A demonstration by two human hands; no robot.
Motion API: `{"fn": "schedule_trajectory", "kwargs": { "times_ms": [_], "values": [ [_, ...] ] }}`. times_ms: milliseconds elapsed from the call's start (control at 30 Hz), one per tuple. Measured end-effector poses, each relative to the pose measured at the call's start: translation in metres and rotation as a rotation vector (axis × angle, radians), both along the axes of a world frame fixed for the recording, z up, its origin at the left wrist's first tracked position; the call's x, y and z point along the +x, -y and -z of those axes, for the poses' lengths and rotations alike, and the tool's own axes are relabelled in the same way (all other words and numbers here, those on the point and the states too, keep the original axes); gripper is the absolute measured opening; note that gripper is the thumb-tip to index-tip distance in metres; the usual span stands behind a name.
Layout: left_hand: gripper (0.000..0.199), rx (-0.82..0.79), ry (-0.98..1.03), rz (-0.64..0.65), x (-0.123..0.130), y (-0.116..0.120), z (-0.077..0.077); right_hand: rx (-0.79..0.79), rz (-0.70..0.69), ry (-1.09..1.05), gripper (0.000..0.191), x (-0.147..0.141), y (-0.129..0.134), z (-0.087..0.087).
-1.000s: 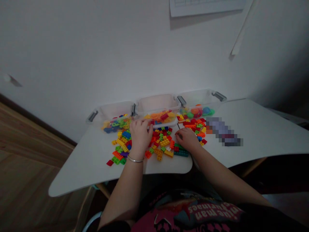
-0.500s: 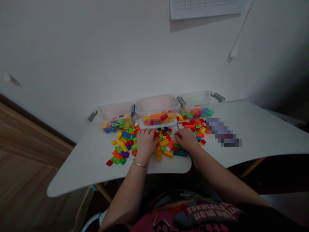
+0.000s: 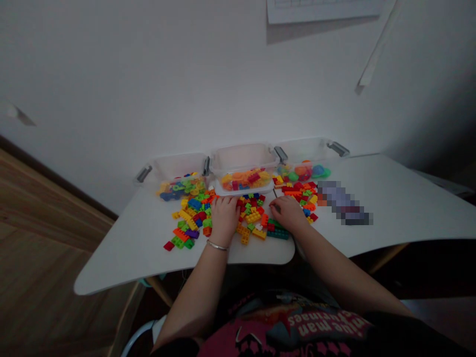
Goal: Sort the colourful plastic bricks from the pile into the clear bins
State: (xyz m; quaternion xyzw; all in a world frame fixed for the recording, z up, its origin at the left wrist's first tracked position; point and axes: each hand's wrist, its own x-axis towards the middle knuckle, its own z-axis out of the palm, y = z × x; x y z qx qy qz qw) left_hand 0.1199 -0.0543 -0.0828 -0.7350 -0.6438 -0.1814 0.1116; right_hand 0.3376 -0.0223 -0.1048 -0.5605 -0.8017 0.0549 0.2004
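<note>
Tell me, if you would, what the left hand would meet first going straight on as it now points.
Ahead of the left hand is probably the front of the middle clear box, though depth is unclear and loose bricks by the fingertips may come first.

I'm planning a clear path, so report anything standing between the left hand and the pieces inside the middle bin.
The see-through front wall of the middle bin stands between the left hand and the pieces inside. No lid shows on top.

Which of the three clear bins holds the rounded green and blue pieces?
The right-hand bin, beyond the right hand: the rounded pieces show through its wall. The middle bin shows mostly orange and yellow pieces, the left bin a mixed jumble.
</note>
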Motion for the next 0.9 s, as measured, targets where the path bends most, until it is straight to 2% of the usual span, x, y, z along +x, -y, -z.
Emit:
{"fn": "schedule_trajectory", "kwargs": {
  "times_ms": [167,367,633,700,767,900],
  "values": [
    [0.029,0.034,0.001,-0.013,0.000,-0.002,0.001,0.012,0.002,0.010,0.023,0.000,0.000,0.002],
    [0.020,0.049,0.019,-0.004,-0.003,-0.003,0.004,0.020,-0.002,0.008,0.024,0.000,0.000,0.002],
    [0.019,0.056,0.151,0.003,-0.005,-0.006,0.000,0.020,-0.002,0.012,0.024,0.000,0.001,-0.001],
    [0.021,0.101,0.260,0.019,-0.008,-0.009,-0.005,0.022,-0.005,0.014,0.024,0.000,0.001,-0.001],
    [0.025,0.211,0.394,0.029,-0.012,-0.014,-0.014,0.023,-0.007,0.017,0.024,0.000,0.001,0.000],
    [0.032,0.439,0.587,0.061,-0.021,-0.031,-0.041,0.022,-0.001,0.019,0.024,0.000,0.000,0.001]
  ]
}}
